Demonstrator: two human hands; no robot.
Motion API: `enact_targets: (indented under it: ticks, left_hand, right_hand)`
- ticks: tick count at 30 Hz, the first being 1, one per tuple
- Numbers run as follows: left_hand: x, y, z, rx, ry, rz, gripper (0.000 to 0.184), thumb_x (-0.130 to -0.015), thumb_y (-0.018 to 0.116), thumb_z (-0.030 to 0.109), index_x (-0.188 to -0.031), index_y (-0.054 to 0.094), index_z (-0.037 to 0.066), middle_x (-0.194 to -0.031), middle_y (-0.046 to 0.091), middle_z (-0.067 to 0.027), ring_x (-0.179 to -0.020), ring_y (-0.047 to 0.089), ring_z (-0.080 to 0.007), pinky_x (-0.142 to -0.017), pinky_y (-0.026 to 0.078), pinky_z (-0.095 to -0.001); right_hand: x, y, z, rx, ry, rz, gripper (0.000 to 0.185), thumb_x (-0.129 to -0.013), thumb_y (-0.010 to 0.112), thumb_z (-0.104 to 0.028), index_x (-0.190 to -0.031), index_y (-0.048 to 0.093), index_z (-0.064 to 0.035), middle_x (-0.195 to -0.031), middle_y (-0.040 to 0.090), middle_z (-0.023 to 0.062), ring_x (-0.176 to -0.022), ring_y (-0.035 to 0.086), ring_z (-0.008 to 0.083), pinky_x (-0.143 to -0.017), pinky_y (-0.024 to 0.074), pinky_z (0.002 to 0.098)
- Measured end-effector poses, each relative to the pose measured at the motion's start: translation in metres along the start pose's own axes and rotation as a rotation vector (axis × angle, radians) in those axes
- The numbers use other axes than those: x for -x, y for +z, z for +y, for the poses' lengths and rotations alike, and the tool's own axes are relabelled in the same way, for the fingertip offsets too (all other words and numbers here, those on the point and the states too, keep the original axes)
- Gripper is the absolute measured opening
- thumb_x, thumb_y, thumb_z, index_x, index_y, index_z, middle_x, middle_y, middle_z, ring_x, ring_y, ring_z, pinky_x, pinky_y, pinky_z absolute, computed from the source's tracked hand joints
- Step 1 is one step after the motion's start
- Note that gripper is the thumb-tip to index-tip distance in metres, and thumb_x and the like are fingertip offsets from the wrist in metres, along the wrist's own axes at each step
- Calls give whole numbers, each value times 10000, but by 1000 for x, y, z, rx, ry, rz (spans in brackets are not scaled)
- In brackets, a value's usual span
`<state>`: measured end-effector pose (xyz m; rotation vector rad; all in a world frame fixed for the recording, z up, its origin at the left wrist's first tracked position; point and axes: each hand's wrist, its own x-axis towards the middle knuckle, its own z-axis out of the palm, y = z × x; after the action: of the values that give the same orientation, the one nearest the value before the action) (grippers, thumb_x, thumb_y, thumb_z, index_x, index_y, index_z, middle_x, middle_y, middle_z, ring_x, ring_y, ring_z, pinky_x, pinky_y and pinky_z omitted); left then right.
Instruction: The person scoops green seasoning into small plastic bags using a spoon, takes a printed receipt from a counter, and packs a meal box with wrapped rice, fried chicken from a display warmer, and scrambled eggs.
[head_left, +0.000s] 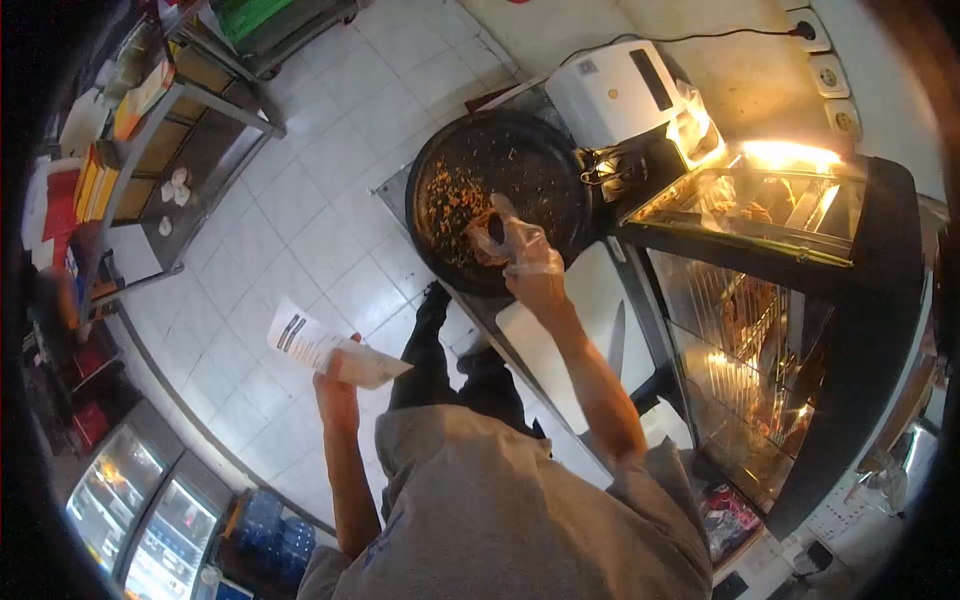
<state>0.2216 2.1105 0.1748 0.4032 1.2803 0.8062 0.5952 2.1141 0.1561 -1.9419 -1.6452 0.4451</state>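
Note:
My left hand (338, 388) holds a white paper bag (315, 343) with dark printing, out over the floor to the left of the pan. A clear plastic glove covers my right hand (527, 248), which reaches into a large round black pan (545, 150). Its fingers are curled around a clump of brown food (482, 240), perhaps meat, at the pan's near side. Part of the clump is hidden by the glove. Orange-brown crumbs (450, 195) with dark green bits are scattered over the left half of the pan.
A white cutting board (545, 350) lies below the pan, with a knife (617, 340) along its right side. At right stands a lit glass warming cabinet (740, 340). A white appliance (612, 95) sits behind the pan. Metal shelves (190, 130) are at left.

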Motion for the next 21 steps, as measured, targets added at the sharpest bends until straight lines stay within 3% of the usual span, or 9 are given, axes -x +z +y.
enact_targets:
  ticks: [3,4,7,11,14,16,19,20,21]
  left_hand:
    - [-3,-2,-8,12,8,29,492,-986,601,216,-1389,432,-10,-1339,576,-191,-1282,547,-296,-1080,443,-449]
    - [-3,-6,-9,36,-7,41,489,-982,607,218,-1382,442,-10,-1329,581,-179,-1291,543,-293,-1079,445,-449]
    - [0,-1,-6,26,38,10,474,-983,611,223,-1371,459,-4,-1312,597,-167,-1281,552,-284,-1075,444,-442]
    - [2,11,5,-42,62,-74,444,-996,590,213,-1366,468,-1,-1318,595,-161,-1287,549,-290,-1076,447,-436]
    - [6,11,0,13,80,-10,416,-1009,566,204,-1359,477,-3,-1313,599,-162,-1291,548,-289,-1076,447,-435]
    - [9,17,4,-73,90,8,519,-1001,539,260,-1349,464,-117,-1295,623,-217,-1231,586,-283,-1080,430,-388]
    - [11,18,4,-88,81,13,493,-1009,524,246,-1344,470,-112,-1292,623,-222,-1218,589,-292,-1073,436,-396]
    - [13,19,5,-88,80,12,493,-1009,524,246,-1344,470,-112,-1292,623,-222,-1218,589,-292,-1073,436,-396]
    - [14,20,7,-77,71,19,486,-1013,520,235,-1352,462,-108,-1297,617,-228,-1214,589,-298,-1071,439,-403]
  right_hand:
    - [3,9,-20,-2,-5,124,952,-672,634,119,-1543,365,-157,-1464,511,180,-1136,621,323,-811,591,359]
    - [11,43,-17,252,134,3,938,-684,631,111,-1541,370,-167,-1462,512,176,-1164,612,331,-817,591,357]
    - [3,75,0,597,45,94,918,-711,620,98,-1543,373,-201,-1455,515,179,-1196,618,289,-803,595,364]
    - [-5,30,21,138,-20,-41,841,-754,635,106,-1517,412,-168,-1311,633,156,-1089,675,161,-799,577,321]
    - [2,23,65,-556,-81,234,697,-826,635,74,-1475,448,-99,-1157,692,89,-966,682,126,-795,542,260]
    - [11,15,105,-756,157,144,581,-867,644,35,-1422,498,-56,-1091,688,53,-899,656,95,-776,518,237]
    - [22,-3,126,-1042,572,72,435,-894,676,-21,-1319,583,-24,-1052,680,35,-860,636,91,-766,510,233]
    - [14,-6,126,-488,290,93,389,-904,704,-85,-1276,606,-27,-1048,682,32,-869,642,89,-747,533,261]
    - [18,-12,124,-490,292,97,389,-904,704,-85,-1276,606,-27,-1048,682,32,-869,642,89,-747,533,261]
